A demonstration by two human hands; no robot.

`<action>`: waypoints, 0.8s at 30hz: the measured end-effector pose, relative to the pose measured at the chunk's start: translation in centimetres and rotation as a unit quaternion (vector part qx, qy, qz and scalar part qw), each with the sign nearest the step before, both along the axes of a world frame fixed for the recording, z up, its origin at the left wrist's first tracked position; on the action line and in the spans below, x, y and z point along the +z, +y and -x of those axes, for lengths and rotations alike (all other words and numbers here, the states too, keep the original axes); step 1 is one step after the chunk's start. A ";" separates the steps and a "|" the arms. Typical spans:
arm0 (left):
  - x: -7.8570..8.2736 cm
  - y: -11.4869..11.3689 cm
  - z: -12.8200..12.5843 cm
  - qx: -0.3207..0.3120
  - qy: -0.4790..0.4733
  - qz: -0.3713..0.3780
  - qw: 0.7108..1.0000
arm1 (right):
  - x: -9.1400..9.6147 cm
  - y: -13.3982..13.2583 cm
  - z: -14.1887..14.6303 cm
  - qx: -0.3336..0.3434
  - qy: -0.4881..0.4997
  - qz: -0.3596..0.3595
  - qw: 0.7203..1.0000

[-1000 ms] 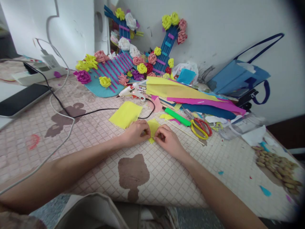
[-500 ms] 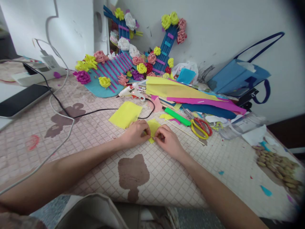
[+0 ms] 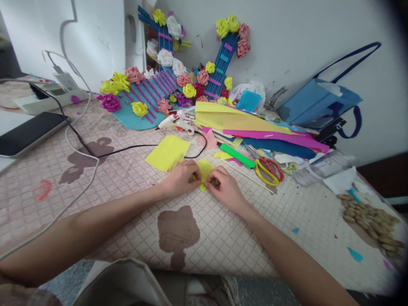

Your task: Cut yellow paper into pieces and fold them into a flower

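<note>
A small yellow foam piece lies on the quilted table cover between my two hands. My left hand pinches its left edge with closed fingers. My right hand pinches its lower right edge, fingers curled. A larger yellow foam square lies just beyond my left hand. A white glue gun rests further back, its black cord running past the yellow square.
Red-and-yellow scissors, a green cutter and stacked coloured foam sheets lie to the right. Blue craft boards with paper flowers stand at the back. A phone, power strip, blue bag and nuts lie around.
</note>
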State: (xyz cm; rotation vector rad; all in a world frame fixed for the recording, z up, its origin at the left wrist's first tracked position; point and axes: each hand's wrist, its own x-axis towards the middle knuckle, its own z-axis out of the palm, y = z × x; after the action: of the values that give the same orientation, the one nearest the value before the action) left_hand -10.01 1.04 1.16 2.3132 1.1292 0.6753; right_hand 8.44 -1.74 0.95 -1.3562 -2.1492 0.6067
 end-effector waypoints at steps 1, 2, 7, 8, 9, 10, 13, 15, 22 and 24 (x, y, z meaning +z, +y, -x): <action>0.0 0.0 0.0 -0.001 -0.001 -0.002 1.000 | 0.0 0.0 0.0 -0.002 -0.001 0.002 1.000; 0.0 0.0 0.0 -0.001 -0.002 -0.004 1.000 | 0.0 0.0 0.0 -0.003 -0.003 0.005 1.000; 0.0 0.0 0.0 0.000 -0.002 -0.004 1.000 | 0.0 0.0 0.0 -0.003 -0.003 0.006 1.000; 0.0 0.0 0.0 0.000 -0.002 -0.003 1.000 | 0.0 -0.1 0.0 -0.002 -0.003 0.005 1.000; 0.0 -0.1 0.0 0.000 -0.002 -0.002 1.000 | 0.0 -0.1 0.0 -0.004 -0.004 0.003 1.000; 0.0 -0.1 0.0 0.002 -0.001 -0.001 1.000 | 0.0 -0.1 0.0 -0.008 -0.004 -0.001 1.000; 0.0 -0.1 0.0 0.013 0.003 0.001 1.000 | 0.0 -0.1 0.1 -0.020 -0.002 -0.011 1.000; 0.0 -0.1 -0.1 0.016 0.007 0.001 1.000 | -0.1 -0.1 0.1 -0.018 -0.001 -0.012 1.000; -0.1 -0.1 0.0 -0.004 0.008 0.002 1.000 | -0.4 -0.1 -0.1 0.000 -0.006 -0.012 1.000; -0.1 -0.1 0.1 -0.004 0.011 0.004 1.000 | -0.5 0.0 -0.1 0.002 -0.003 -0.013 1.000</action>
State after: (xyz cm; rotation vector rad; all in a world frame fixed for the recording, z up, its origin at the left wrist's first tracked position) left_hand -10.08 0.91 1.08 2.3213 1.1306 0.6427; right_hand 8.52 -1.76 0.49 -1.3424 -2.1574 0.5747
